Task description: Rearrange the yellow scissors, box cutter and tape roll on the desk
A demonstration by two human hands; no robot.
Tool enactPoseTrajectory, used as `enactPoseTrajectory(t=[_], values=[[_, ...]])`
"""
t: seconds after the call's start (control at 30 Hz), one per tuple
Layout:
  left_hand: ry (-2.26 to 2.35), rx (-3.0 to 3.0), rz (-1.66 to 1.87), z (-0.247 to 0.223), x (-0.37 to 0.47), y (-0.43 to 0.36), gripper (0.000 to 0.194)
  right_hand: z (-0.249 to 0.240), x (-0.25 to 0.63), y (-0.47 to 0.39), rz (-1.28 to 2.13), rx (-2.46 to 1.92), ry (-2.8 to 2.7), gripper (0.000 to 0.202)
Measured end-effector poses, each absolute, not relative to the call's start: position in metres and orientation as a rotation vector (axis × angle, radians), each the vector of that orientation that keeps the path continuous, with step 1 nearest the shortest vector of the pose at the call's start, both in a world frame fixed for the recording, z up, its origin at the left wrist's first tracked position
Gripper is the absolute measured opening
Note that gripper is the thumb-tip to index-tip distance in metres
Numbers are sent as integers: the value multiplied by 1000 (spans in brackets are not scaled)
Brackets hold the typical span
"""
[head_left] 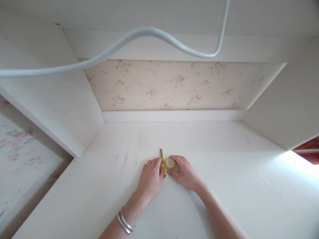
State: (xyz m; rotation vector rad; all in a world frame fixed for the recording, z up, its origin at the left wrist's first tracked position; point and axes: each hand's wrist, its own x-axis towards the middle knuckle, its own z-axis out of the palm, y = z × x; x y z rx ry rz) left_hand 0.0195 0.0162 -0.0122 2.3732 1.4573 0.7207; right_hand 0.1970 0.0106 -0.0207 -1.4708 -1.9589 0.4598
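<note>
On the white desktop, my left hand is closed on a yellow and black utility knife, which lies nearly lengthwise away from me. Its dark tip points to the far side, and my fingers cover part of the handle. Close beside it, my right hand curls thumb and fingers around a small round yellow-rimmed disc with a whitish face. The disc's near left edge comes very close to the knife; whether they touch I cannot tell.
A thick white cable hangs across the upper view. White side panels flank the desktop left and right, and a low white strip runs along the back. Behind it shows flowered wallpaper. Dark scuffs mark the surface.
</note>
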Motion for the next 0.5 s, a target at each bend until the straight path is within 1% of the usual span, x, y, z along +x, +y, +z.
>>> enactPoseTrajectory(t=[0.33, 0.5], values=[[1461, 2368, 717, -13, 19, 17, 27, -25, 195, 10, 400, -1511, -1951, 52], [1463, 2371, 706, -12, 21, 15, 27, -23, 194, 9, 420, -1524, -1969, 50]])
